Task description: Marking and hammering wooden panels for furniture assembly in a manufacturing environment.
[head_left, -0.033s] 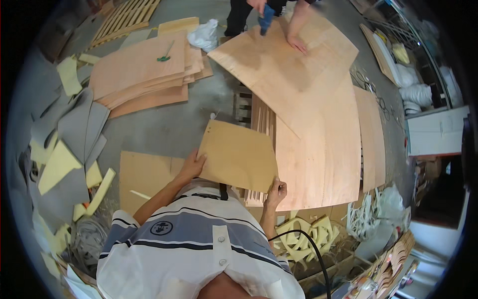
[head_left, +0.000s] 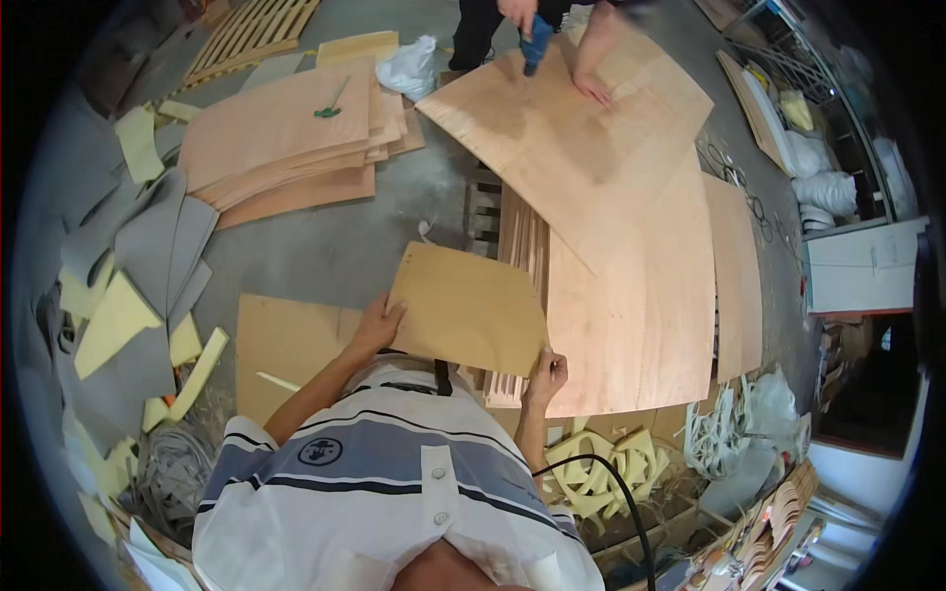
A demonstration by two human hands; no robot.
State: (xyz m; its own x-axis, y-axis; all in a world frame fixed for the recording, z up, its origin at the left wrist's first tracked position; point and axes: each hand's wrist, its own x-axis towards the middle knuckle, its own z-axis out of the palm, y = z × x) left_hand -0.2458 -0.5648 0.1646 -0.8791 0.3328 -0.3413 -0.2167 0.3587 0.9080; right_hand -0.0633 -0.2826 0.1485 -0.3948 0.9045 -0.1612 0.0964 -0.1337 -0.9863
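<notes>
Both my hands hold a flat brown board (head_left: pixel 467 303) in front of my waist, with small dark holes near its far left corner. My left hand (head_left: pixel 379 325) grips its left edge, thumb on top. My right hand (head_left: pixel 548 376) pinches the near right corner. Just beyond and to the right lie large plywood sheets (head_left: pixel 636 325), stacked on a pallet. On the top sheet, another person's hand (head_left: pixel 592 89) presses flat while the other hand (head_left: pixel 518 12) holds a blue power tool (head_left: pixel 535 45) against the wood.
A plywood stack (head_left: pixel 271 128) with a green-handled tool (head_left: pixel 328 112) on it lies at the far left. Grey sheets (head_left: pixel 163 236) and yellow foam scraps (head_left: pixel 116 325) pile up on the left. More foam offcuts (head_left: pixel 606 468) and a black cable (head_left: pixel 631 497) are near right.
The brown board's far edge has dipped slightly toward me, its grip unchanged. The rest of the view has shifted a little; the other person's tool stays at the sheet.
</notes>
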